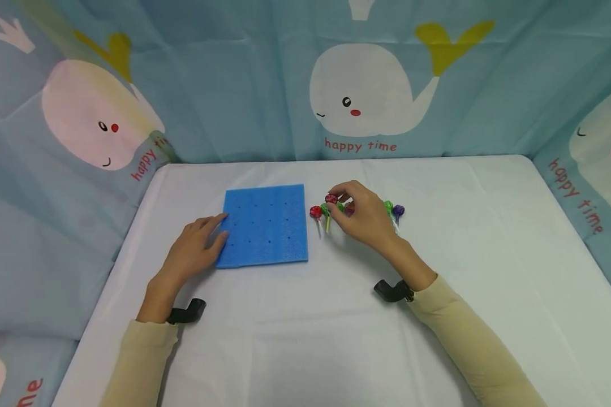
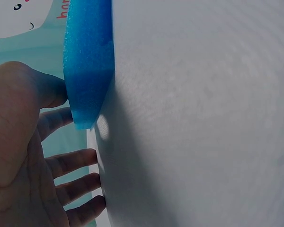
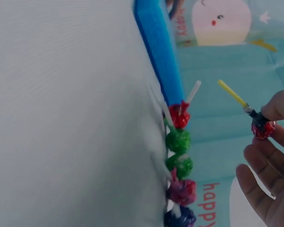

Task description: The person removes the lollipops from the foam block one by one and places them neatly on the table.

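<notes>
A square blue foam board (image 1: 265, 226) with rows of small holes lies flat on the table. My left hand (image 1: 190, 251) rests at its left edge, thumb and index finger against the foam (image 2: 87, 61) and the other fingers extended. Above a row of lollipops, my right hand (image 1: 364, 220) pinches one lollipop (image 3: 263, 128) by its dark and red wrapped head, its yellow stick pointing away from the palm. Below are a red lollipop (image 3: 180, 116), green lollipops (image 3: 178, 140), a pinkish-red lollipop (image 3: 182, 191) and a dark blue one (image 3: 180, 217). The hand partly covers the row in the head view.
A white cloth (image 1: 305, 339) covers the table. At the right end of the row lie a green lollipop (image 1: 388, 207) and a purple lollipop (image 1: 398, 211). Behind the table hangs a blue curtain (image 1: 254, 102) with whale prints. Black wrist mounts (image 1: 392, 291) sit on both wrists.
</notes>
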`<state>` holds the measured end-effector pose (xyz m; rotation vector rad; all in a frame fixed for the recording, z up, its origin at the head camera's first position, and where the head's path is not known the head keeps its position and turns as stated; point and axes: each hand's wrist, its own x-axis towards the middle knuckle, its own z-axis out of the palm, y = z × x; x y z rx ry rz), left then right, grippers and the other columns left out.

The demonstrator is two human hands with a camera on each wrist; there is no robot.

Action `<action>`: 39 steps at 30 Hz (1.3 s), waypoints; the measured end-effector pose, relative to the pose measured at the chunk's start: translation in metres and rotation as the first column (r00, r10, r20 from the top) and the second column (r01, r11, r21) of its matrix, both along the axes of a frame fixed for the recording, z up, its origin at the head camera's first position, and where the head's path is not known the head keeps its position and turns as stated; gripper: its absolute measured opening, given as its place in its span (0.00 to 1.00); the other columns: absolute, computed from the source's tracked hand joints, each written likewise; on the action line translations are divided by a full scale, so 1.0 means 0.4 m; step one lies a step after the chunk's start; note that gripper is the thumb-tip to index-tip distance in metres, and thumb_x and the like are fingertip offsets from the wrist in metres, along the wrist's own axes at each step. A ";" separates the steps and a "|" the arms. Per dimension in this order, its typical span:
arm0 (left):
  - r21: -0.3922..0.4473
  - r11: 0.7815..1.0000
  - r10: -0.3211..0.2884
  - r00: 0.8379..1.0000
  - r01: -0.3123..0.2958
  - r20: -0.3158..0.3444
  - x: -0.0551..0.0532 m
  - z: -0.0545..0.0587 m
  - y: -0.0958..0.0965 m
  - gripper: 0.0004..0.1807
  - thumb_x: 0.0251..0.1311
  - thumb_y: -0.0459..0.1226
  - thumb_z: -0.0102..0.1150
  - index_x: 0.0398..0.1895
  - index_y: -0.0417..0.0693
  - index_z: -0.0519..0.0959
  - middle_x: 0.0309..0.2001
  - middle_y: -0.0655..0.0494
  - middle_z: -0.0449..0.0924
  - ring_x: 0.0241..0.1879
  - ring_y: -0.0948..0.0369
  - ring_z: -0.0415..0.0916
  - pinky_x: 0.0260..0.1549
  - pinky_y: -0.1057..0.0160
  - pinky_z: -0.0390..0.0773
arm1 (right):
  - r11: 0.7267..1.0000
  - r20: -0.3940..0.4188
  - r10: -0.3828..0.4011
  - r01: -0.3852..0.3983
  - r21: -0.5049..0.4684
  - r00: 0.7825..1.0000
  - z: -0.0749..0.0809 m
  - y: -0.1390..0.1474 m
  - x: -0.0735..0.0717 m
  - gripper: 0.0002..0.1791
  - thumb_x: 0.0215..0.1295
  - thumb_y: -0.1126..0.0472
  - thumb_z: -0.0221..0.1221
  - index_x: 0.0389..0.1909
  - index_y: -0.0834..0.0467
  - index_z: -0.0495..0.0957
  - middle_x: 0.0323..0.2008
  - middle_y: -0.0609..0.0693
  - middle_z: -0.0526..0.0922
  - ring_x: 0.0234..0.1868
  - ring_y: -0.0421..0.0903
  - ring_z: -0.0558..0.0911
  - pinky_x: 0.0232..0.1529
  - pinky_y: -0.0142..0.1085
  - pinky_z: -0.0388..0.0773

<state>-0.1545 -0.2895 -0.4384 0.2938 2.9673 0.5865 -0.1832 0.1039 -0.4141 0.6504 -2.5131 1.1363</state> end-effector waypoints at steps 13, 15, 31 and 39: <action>-0.018 1.000 -0.001 1.000 0.001 -0.006 0.003 0.002 -0.002 0.32 0.81 0.48 0.47 0.83 0.49 0.62 0.77 0.31 0.65 0.75 0.30 0.61 0.71 0.24 0.65 | 0.998 0.034 -0.063 0.061 0.035 0.997 -0.014 0.075 0.019 0.14 0.70 0.60 0.67 0.53 0.58 0.84 0.48 0.53 0.88 0.44 0.50 0.87 0.46 0.48 0.88; -0.014 1.000 0.000 1.000 0.000 -0.005 0.004 0.000 -0.003 0.32 0.81 0.48 0.47 0.83 0.49 0.62 0.77 0.31 0.65 0.75 0.30 0.61 0.70 0.24 0.65 | 0.997 0.032 -0.073 0.072 0.040 0.997 -0.016 0.086 0.023 0.14 0.70 0.59 0.67 0.53 0.59 0.84 0.48 0.54 0.88 0.44 0.52 0.87 0.45 0.50 0.88; -0.004 1.000 -0.004 1.000 0.004 -0.008 0.001 -0.002 0.003 0.32 0.82 0.48 0.46 0.83 0.48 0.62 0.77 0.31 0.65 0.75 0.30 0.61 0.71 0.25 0.65 | 0.985 0.049 -0.154 0.149 0.081 0.987 -0.033 0.182 0.043 0.13 0.70 0.61 0.67 0.52 0.59 0.85 0.46 0.55 0.88 0.43 0.54 0.86 0.43 0.51 0.86; -0.012 1.000 -0.001 1.000 0.001 0.000 0.000 0.001 0.004 0.32 0.82 0.48 0.46 0.83 0.48 0.62 0.77 0.31 0.64 0.76 0.30 0.61 0.71 0.25 0.64 | 0.983 0.015 -0.157 0.155 0.094 0.987 -0.047 0.216 0.050 0.13 0.69 0.62 0.67 0.52 0.61 0.84 0.45 0.56 0.88 0.42 0.54 0.87 0.43 0.50 0.86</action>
